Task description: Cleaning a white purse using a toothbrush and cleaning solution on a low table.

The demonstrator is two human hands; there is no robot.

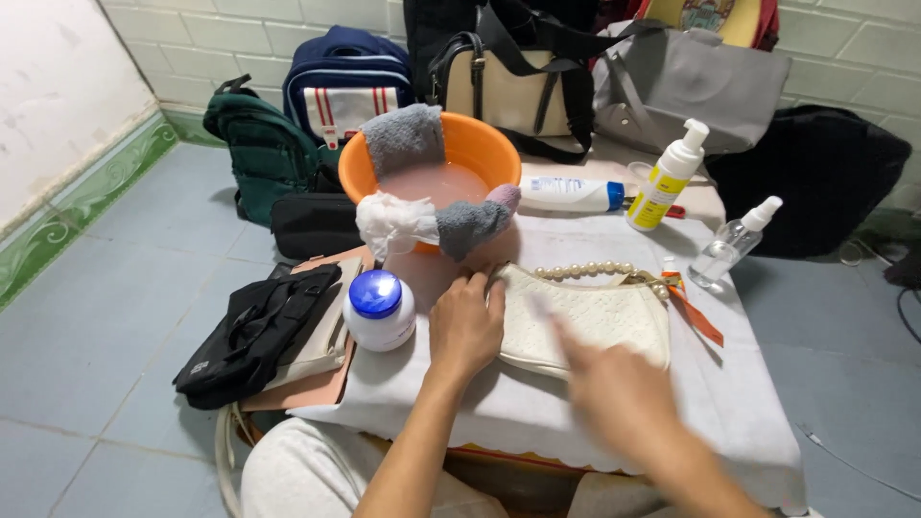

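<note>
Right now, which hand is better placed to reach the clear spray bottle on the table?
Probably the right hand. It is blurred over the right part of the white handbag, the side where the clear spray bottle stands. The left hand presses flat on the handbag's left end, beside the white jar.

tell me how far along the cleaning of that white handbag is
Set out already: the orange basin holds cloudy water with cloths draped over its rim, and bottles stand about the table. In hand: the left hand presses flat on the white handbag, while the right hand is a blur over it, so what it holds cannot be told. Left: no foam or wet patch shows on the bag, so cleaning looks barely begun.
</note>
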